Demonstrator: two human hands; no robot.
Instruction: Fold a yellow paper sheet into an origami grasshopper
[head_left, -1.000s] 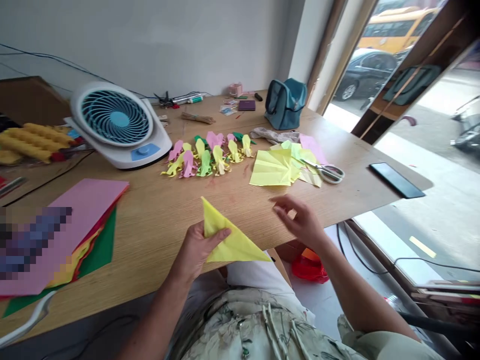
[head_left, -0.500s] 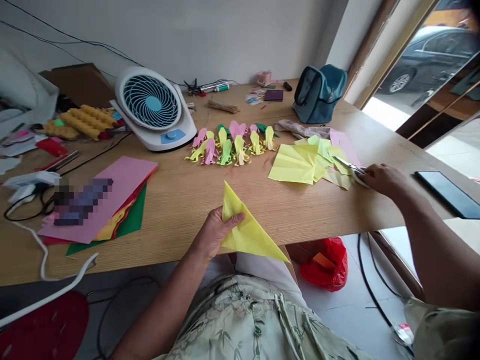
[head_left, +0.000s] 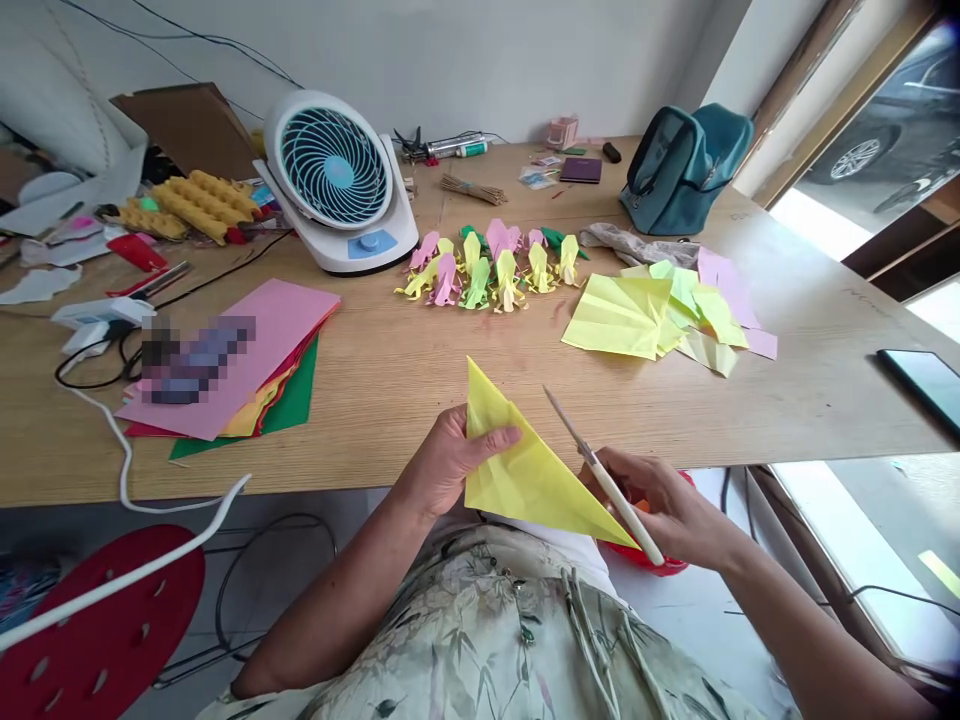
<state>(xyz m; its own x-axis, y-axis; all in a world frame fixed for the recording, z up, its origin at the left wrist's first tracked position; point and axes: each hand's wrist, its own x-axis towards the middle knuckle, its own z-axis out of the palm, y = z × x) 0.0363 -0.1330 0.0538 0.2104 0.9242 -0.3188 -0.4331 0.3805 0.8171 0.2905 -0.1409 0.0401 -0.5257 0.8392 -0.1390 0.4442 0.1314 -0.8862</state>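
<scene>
My left hand [head_left: 448,462] pinches a yellow paper folded into a long triangle [head_left: 525,468], holding it above the near edge of the wooden table [head_left: 390,390]. My right hand [head_left: 667,505] grips a pair of scissors [head_left: 600,472] by the handles, blades closed and pointing up and left beside the triangle's right side. Behind them lie several small folded paper figures [head_left: 491,268] in pink, yellow and green, and a loose pile of creased yellow and pink sheets [head_left: 660,312].
A white desk fan [head_left: 337,180] stands at the back left. A stack of coloured sheets [head_left: 240,365] lies at left, a teal bag [head_left: 682,165] at the back right, a phone [head_left: 926,380] at the right edge. White cables [head_left: 124,470] hang beside a red stool [head_left: 97,635].
My right hand reached to the paper pile, picked up the scissors and brought them back beside the yellow triangle. The view has shifted left and down.
</scene>
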